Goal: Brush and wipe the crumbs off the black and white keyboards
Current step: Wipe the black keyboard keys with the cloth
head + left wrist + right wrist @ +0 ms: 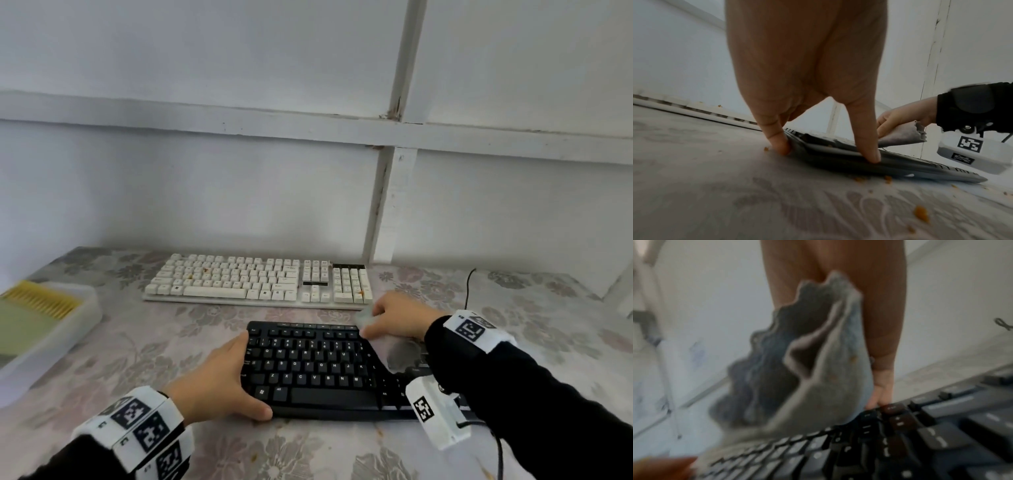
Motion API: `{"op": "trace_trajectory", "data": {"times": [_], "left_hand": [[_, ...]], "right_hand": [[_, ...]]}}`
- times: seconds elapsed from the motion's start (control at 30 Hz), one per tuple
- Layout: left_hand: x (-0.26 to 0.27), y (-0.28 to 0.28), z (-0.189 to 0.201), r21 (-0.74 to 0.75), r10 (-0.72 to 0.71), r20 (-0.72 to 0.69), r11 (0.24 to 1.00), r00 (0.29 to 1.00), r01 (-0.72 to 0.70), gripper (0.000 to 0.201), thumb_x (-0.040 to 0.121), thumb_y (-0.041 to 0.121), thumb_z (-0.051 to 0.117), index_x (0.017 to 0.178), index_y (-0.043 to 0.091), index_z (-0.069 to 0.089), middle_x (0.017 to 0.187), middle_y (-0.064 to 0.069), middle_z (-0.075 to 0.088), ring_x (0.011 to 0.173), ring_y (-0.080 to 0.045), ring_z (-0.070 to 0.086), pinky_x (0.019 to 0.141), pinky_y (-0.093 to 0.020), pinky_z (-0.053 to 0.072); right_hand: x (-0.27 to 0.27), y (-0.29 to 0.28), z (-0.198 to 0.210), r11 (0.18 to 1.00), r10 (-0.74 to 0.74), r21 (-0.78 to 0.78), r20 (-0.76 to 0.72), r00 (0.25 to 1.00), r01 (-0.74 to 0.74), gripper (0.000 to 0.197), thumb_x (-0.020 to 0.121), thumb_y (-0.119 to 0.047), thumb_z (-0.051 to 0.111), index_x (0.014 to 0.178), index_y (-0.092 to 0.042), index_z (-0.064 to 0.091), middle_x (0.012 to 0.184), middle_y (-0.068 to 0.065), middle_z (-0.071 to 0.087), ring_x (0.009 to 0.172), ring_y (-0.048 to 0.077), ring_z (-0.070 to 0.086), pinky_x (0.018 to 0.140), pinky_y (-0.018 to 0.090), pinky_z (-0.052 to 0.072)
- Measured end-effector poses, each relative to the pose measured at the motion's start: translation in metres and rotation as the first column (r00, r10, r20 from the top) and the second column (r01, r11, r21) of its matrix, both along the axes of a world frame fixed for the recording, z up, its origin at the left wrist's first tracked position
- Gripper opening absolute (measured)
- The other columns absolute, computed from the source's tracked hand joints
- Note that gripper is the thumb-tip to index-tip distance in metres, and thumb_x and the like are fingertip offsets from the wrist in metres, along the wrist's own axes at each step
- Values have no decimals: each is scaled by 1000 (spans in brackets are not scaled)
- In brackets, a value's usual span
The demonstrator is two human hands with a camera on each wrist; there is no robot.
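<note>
Right hand (399, 317) pinches cloth (904, 134); left hand (219, 380) clasps black keyboard (322, 370), lying left-right.

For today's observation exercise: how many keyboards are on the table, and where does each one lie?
2. The white keyboard lies at the back near the wall; the black keyboard lies nearer, between the left hand and the right hand, its right end partly hidden.
</note>
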State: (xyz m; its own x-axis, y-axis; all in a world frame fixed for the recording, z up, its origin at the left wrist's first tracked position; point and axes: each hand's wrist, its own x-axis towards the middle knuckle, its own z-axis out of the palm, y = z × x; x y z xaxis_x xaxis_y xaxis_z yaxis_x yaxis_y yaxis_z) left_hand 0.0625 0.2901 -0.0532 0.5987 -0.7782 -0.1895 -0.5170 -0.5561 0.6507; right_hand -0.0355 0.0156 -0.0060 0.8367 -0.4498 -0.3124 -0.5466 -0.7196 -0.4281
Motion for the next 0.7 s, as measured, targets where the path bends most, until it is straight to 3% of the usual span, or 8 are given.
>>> {"op": "trace_trajectory", "data": {"times": [0.1,0.17,0.27,0.4,0.57,0.7], "left_hand": [[3,0,-4,-7,-5,3,1000,1000,5,100,40,50,80,127,46,31,123,24,47,118,-3,43,102,-35,40],[4,0,-7,-15,-6,3,1000,1000,6,101,39,50,80,127,47,31,123,23,47,118,-5,44,102,-36,40],[5,0,-7,-33,-22,8,999,1000,22,102,38,49,80,127,48,31,123,23,48,119,-6,44,103,-37,40],[4,0,-7,-36,-33,26,999,999,34,102,37,51,79,126,48,30,123,23,47,119,-7,43,103,-37,40],[-8,6,-3,54,-53,63,997,997,49,115,37,58,74,136,38,18,128,15,32,123,-7,29,107,-30,34],[-14,9,2,74,-51,33,996,998,48,104,50,47,82,133,37,21,123,12,29,120,-8,32,102,-24,37]], "right_hand": [[1,4,-1,982,91,-153,-115,989,-108,39,77,-32,73,104,-7,60,93,2,52,81,16,49,58,21,35],[0,3,0,975,95,-189,-120,988,-117,40,79,-24,69,113,-6,57,103,4,54,87,16,48,63,22,38],[-3,2,0,975,82,-197,-113,990,-103,36,82,-21,64,114,-9,55,115,7,56,92,16,48,76,24,40],[-10,-1,-2,976,81,-194,-110,991,-102,32,83,-21,63,112,-12,55,117,6,57,94,16,48,76,23,37],[-11,1,3,969,105,-201,-184,977,-142,33,84,-23,60,114,-12,57,108,3,55,94,17,49,76,24,37],[2,15,13,952,165,-227,-190,968,-207,33,87,-26,54,113,-6,60,114,11,62,93,21,55,76,27,40]]}}
